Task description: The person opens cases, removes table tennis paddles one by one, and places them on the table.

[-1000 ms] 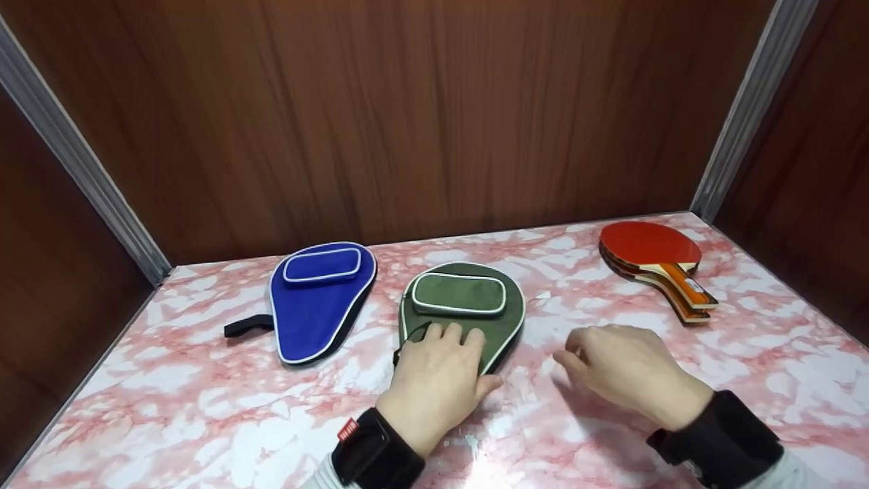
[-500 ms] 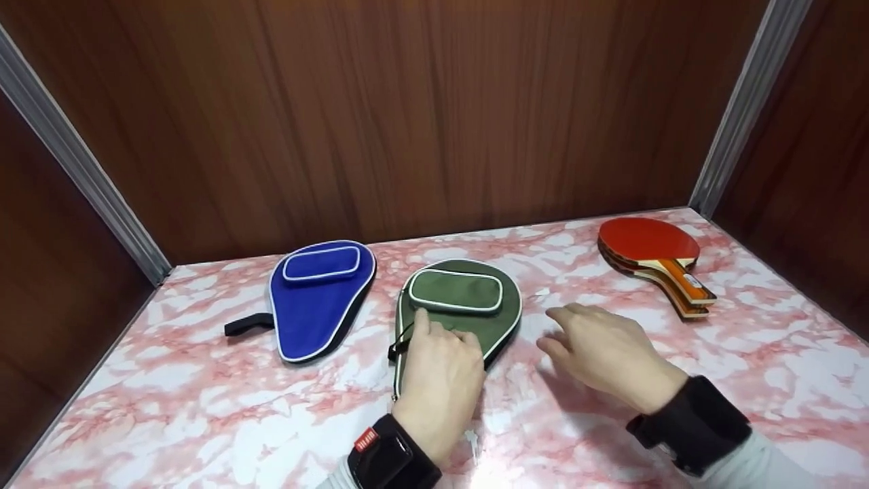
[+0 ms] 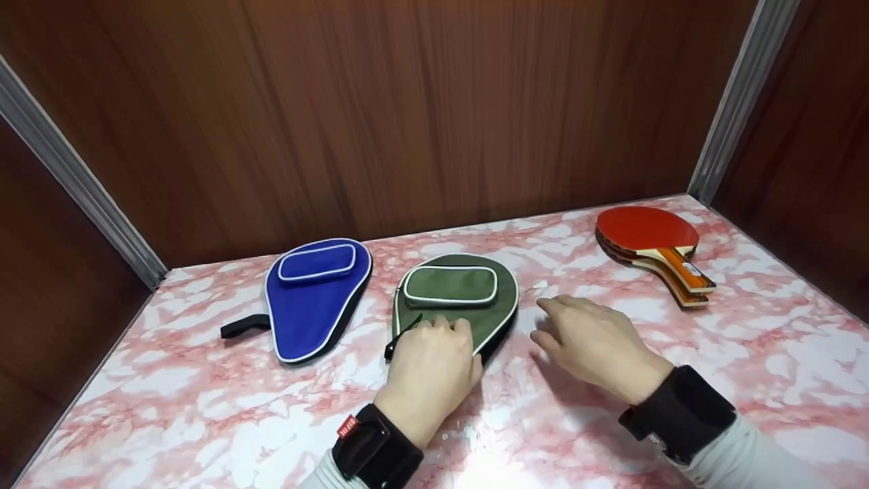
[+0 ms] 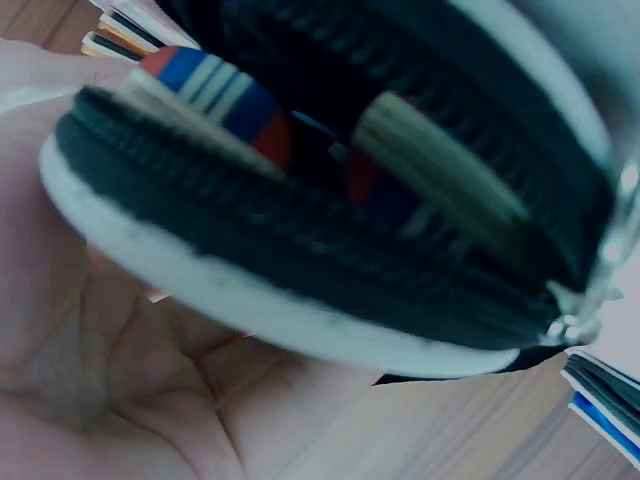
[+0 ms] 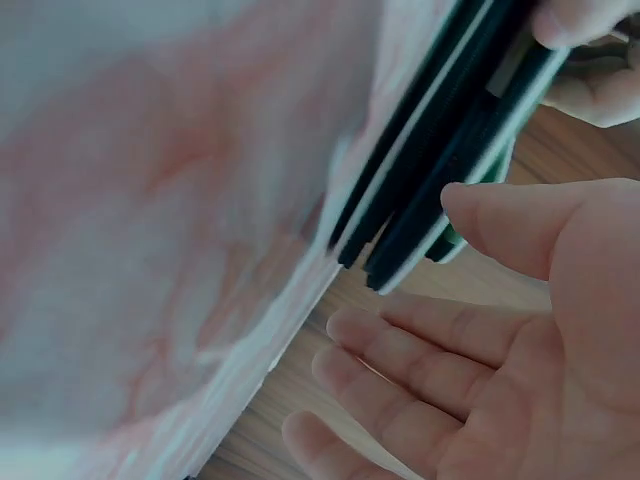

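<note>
A green table tennis paddle case (image 3: 489, 319) with white piping and a front pocket lies mid-table. My left hand (image 3: 434, 367) is over its narrow near end, fingers curled and thumb at the right side, gripping it. The fingertips are hidden in the head view. The left wrist view shows the case's unzipped mouth (image 4: 300, 270), with striped paddle handles (image 4: 225, 100) inside and a zipper pull (image 4: 575, 315) at one end. To the right, my right hand (image 3: 594, 343) hovers apart from the case, fingers relaxed and holding nothing.
A blue paddle case (image 3: 312, 305) with a black strap (image 3: 244, 326) lies to the left. Two stacked red paddles (image 3: 648, 229) rest at the back right, handles towards me. Wood-patterned panels (image 3: 434, 115) enclose the marbled table (image 3: 170, 407) behind and at the sides.
My left hand's fingers, first spread flat over the green case, are now curled at its narrow end. My right hand has moved slightly left towards the case, with its fingers extended more.
</note>
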{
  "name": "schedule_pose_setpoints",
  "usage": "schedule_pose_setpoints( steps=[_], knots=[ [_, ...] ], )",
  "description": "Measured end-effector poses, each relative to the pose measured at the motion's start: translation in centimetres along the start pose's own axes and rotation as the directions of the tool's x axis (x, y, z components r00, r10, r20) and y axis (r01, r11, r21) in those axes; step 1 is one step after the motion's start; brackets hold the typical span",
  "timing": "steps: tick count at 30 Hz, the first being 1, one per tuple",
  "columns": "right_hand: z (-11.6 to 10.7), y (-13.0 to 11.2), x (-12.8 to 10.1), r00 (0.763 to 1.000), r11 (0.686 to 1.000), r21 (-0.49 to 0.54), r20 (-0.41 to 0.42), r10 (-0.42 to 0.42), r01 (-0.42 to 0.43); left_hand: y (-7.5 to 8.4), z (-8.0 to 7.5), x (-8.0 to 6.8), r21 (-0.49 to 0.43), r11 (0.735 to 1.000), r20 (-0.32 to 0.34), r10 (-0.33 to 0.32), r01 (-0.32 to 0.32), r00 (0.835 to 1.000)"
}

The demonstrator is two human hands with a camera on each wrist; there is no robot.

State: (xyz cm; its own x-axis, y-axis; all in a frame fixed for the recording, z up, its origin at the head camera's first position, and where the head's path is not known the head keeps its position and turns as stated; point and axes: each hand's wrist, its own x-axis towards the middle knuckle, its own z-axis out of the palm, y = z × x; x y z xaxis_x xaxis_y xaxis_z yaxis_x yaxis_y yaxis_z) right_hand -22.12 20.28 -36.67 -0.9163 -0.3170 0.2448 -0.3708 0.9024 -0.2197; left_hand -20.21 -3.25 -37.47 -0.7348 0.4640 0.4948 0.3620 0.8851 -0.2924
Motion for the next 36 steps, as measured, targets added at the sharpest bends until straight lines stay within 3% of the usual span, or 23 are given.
schedule_pose_setpoints(
  steps=[7,13,17,20,24,28,36],
  knots=[
    [0.0,0.0,0.1,0.999,1.0,-0.006,0.036,0.008,-0.008,-0.8,0.5,0.2,-0.049,0.999,-0.087,0.018,-0.023,0.996],
    [0.1,-0.2,0.1,0.999,1.0,-0.014,0.048,0.009,-0.008,-1.3,0.5,0.2,-0.073,0.996,-0.177,0.045,-0.059,0.983],
    [0.1,-0.4,0.0,0.999,1.0,-0.016,0.052,0.005,-0.005,-1.8,0.4,0.3,-0.121,0.99,-0.182,0.051,-0.074,0.982],
    [0.2,-0.3,-0.1,0.998,1.0,-0.014,0.057,0.003,-0.002,-2.3,0.1,0.4,-0.202,0.978,-0.135,0.03,-0.057,0.99],
    [0.3,-0.3,-0.1,0.998,1.0,-0.011,0.062,0.007,-0.006,-3.4,-0.3,0.5,-0.366,0.931,-0.031,-0.025,0.012,0.999],
    [0.5,-0.2,-0.2,0.999,1.0,-0.022,0.047,-0.001,0.002,-4.2,-0.4,0.4,-0.486,0.869,0.058,-0.07,0.089,0.996],
    [0.4,-0.1,-0.1,0.999,0.999,-0.039,0.036,0.008,-0.007,-4.5,-0.4,0.5,-0.653,0.737,0.125,-0.121,0.174,0.985]
  ],
)
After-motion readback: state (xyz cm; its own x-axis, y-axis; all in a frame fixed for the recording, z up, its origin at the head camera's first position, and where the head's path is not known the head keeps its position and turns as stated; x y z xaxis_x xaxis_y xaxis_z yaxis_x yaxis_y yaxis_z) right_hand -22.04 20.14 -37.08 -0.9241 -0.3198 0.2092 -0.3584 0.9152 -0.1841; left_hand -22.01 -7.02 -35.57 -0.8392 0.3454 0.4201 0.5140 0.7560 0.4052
